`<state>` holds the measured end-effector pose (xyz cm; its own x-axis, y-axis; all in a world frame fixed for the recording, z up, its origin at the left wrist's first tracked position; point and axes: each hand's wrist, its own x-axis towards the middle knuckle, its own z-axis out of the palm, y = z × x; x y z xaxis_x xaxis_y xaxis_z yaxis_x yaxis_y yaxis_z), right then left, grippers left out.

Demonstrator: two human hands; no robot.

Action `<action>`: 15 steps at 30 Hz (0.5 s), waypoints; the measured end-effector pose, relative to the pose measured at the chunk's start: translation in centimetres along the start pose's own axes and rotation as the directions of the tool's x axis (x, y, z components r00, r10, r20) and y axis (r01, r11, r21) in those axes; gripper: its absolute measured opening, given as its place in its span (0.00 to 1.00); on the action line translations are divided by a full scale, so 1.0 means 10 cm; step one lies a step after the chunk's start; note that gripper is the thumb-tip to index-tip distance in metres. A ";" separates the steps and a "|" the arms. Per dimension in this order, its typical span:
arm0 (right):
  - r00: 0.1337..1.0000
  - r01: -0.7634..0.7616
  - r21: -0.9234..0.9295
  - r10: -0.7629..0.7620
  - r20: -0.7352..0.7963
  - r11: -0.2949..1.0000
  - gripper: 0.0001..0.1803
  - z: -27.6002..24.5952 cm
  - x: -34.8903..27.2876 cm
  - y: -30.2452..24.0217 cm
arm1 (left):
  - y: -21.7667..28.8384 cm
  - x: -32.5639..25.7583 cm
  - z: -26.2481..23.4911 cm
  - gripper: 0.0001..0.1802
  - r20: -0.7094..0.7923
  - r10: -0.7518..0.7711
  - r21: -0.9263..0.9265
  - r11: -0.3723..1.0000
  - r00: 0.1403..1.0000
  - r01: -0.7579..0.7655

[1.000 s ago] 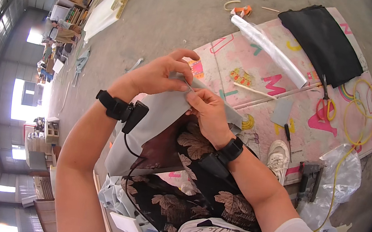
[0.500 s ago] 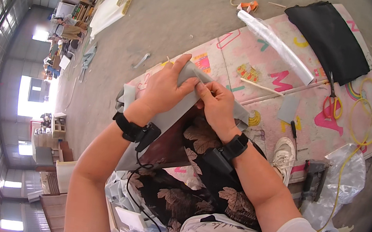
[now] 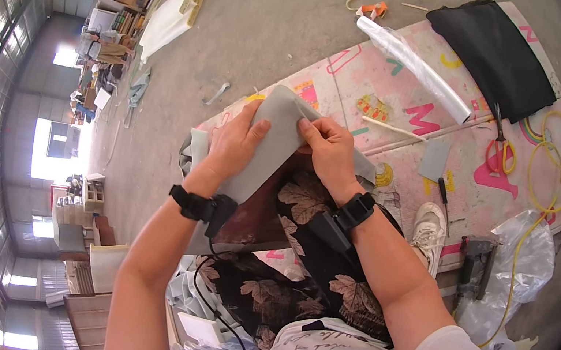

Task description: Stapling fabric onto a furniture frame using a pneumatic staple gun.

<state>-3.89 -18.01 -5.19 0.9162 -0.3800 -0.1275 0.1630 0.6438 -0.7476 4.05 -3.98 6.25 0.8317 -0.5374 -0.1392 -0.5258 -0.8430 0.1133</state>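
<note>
A grey sheet of soft material (image 3: 272, 136) lies over a brown board (image 3: 256, 212) resting on my lap. My left hand (image 3: 237, 145) presses flat on the grey sheet with fingers spread over its fold. My right hand (image 3: 330, 146) pinches the sheet's upper edge beside the left hand. Both wrists wear black bands with small devices. The part of the sheet under my hands is hidden.
A pink play mat (image 3: 416, 116) covers the concrete floor ahead. On it lie orange-handled scissors (image 3: 500, 149), a black fabric piece (image 3: 498, 52), a clear plastic roll (image 3: 418, 64), a yellow cord (image 3: 556, 169), a grey square (image 3: 435, 160) and a staple gun (image 3: 473, 263). My white shoe (image 3: 429, 229) rests nearby.
My left hand slid down from the sheet's top edge and now lies flat on it. The grey sheet folded over further toward me. The view shifted slightly.
</note>
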 end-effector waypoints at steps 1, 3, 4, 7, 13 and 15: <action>0.999 -0.033 0.051 0.033 -0.003 0.998 0.16 0.01 0.00 0.00 | 0.05 -0.03 0.01 0.35 0.002 -0.003 0.003 1.000 1.000 0.003; 0.999 -0.031 0.066 0.032 -0.010 0.997 0.15 0.03 0.02 -0.02 | 0.13 -0.07 0.03 0.37 -0.110 0.059 0.004 0.998 0.992 -0.059; 0.999 -0.024 0.075 0.026 -0.023 0.997 0.15 0.01 0.03 -0.04 | 0.21 -0.08 0.03 0.37 -0.105 0.058 0.001 0.998 0.993 -0.058; 0.999 -0.021 0.046 0.022 -0.038 0.999 0.15 -0.02 0.04 -0.07 | 0.36 -0.09 0.03 0.38 -0.113 0.078 0.094 0.993 0.990 -0.068; 0.999 0.022 0.007 -0.021 -0.025 1.000 0.16 0.03 0.04 -0.06 | 0.38 0.23 -0.15 0.38 0.017 0.082 0.104 0.991 0.996 -0.084; 0.999 0.024 0.066 -0.021 -0.035 0.998 0.16 0.02 0.10 -0.03 | 0.41 0.39 -0.15 0.38 0.067 -0.008 -0.062 0.998 0.998 0.012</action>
<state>-2.97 -18.42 -4.98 0.8989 -0.4170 -0.1345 0.2084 0.6770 -0.7059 5.43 -9.47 7.67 0.8221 -0.5311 -0.2054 -0.5037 -0.8465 0.1725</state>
